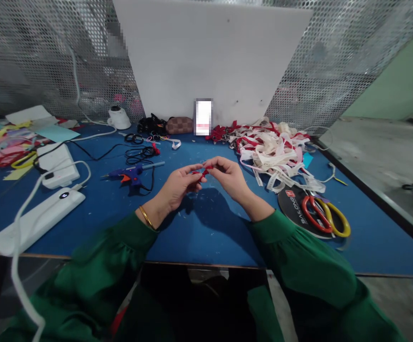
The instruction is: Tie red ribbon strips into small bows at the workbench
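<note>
Between my two hands, above the middle of the blue table, is a small red ribbon bow (204, 174). My left hand (183, 184) pinches its left side between thumb and fingers. Thumb and forefinger of my right hand (228, 178) are closed on its right side. The fingers cover part of the bow, so its full shape is hidden. To the left of my left hand, a blue glue gun (130, 175) with an orange trigger lies on the table, a glue stick in its back end.
White, red and pink ribbons (272, 149) are heaped at the back right. Red-and-yellow-handled scissors (325, 216) lie on a black round pad (292, 209). On the left are a white power strip (59, 164), a long white device (37, 221) and coloured paper scraps (17, 142). A lit phone (203, 116) stands behind.
</note>
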`<state>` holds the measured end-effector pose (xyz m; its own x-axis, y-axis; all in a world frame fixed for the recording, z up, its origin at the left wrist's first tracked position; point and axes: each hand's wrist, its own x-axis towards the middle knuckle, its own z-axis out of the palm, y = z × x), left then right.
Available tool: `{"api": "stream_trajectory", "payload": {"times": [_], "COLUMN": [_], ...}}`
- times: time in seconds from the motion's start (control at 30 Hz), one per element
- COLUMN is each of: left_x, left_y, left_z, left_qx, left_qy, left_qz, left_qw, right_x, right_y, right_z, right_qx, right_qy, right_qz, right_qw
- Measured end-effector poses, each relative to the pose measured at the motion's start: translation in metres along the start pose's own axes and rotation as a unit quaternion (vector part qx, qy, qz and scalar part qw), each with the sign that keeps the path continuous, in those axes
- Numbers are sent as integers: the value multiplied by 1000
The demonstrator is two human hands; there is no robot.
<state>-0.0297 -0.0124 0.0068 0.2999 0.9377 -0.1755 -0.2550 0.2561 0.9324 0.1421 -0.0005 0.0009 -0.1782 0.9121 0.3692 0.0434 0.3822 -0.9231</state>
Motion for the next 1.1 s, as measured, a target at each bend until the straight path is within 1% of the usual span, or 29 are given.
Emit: {"api": "stream_trajectory", "payload": {"times": [0.03, 0.1, 0.17, 0.23, 0.3, 0.37, 0.4, 0.43, 0.53, 0.6, 0.67, 0.77, 0.83, 0.9, 1.0, 1.07, 1.1], "left_x": [0, 1, 1, 1, 0, -2, -2, -3, -3, -2, -1, -1, 0, 1, 2, 3, 3], "left_y": [0, 0, 0, 1, 2, 2, 2, 1, -2, -4, -5, -3, -2, -1, -1, -1, -1], "left_z": [-1, -3, -4, -4, -2, 0, 2, 3, 5, 6, 5, 3, 1, -1, -2, -3, -3], "left_qx": [-32, -91, -127, -133, -105, -44, -4, 38, 140, 164, 147, 97, 58, 13, -26, -24, -23], "left_qy": [-6, -15, -9, -4, -16, -42, -50, -52, -31, -10, 13, 55, 67, 71, 93, 111, 121], "left_qz": [-27, -73, -85, -68, -44, -20, -10, 0, 29, 51, 54, 35, 26, 13, 0, 7, 13], "left_qw": [999, 993, 988, 989, 993, 998, 999, 998, 989, 985, 988, 993, 996, 997, 995, 994, 992], "right_x": [0, -1, -1, 0, 1, 1, 2, 2, 2, 2, 2, 2, 1, 0, -2, -2, -2], "right_y": [-1, -3, -2, 1, 4, 5, 5, 5, 3, 2, 0, -5, -9, -12, -15, -14, -13], "right_z": [0, 1, 1, 1, 2, 2, 2, 2, 1, 1, 1, 2, 2, 1, 1, 0, 0], "right_qx": [-28, -69, -94, -87, -37, 24, 45, 55, 32, -2, -14, 4, 12, 26, 73, 103, 112], "right_qy": [9, 30, 60, 89, 95, 83, 75, 70, 59, 58, 65, 71, 54, 18, -35, -36, -24], "right_qz": [-30, -66, -69, -29, 46, 110, 124, 123, 68, 32, 22, 27, 22, 16, 36, 62, 72], "right_qw": [999, 995, 991, 992, 994, 990, 988, 988, 995, 998, 998, 997, 998, 999, 996, 992, 991]}}
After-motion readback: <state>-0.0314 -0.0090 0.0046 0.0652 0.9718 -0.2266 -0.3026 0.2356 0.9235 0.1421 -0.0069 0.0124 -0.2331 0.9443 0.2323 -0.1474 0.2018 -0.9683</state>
